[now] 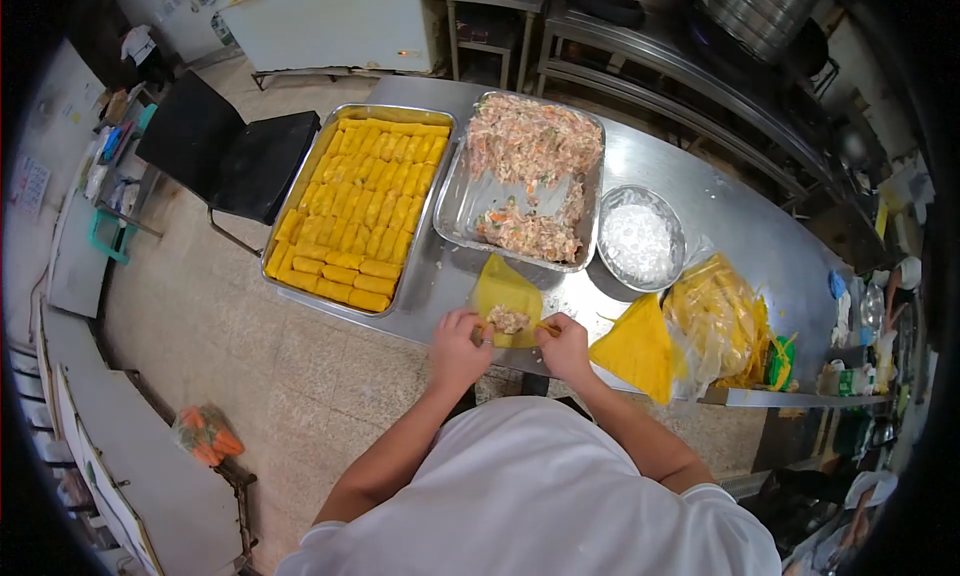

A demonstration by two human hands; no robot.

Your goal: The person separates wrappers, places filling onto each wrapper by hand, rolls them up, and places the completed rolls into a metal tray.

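A yellow wrapper sheet [492, 288] lies on the metal table in front of me, one corner pointing away. On it sits a small mound of meat filling [508, 321]. My left hand [462, 350] is closed on the sheet's left corner, and my right hand [566, 348] pinches the right corner. Just right of my right hand is a stack of yellow wrappers [636, 351]. Beyond the sheet stands a metal tray [455, 211] with mixed filling [535, 141]. To its left, a larger tray [290, 208] holds rows of yellow rolls [360, 211].
A metal bowl [612, 202] with white contents stands right of the filling tray. A plastic bag [715, 311] of yellow wrappers lies near the table's right end. A black chair [270, 161] is at the left; a bag of carrots [208, 434] sits lower left.
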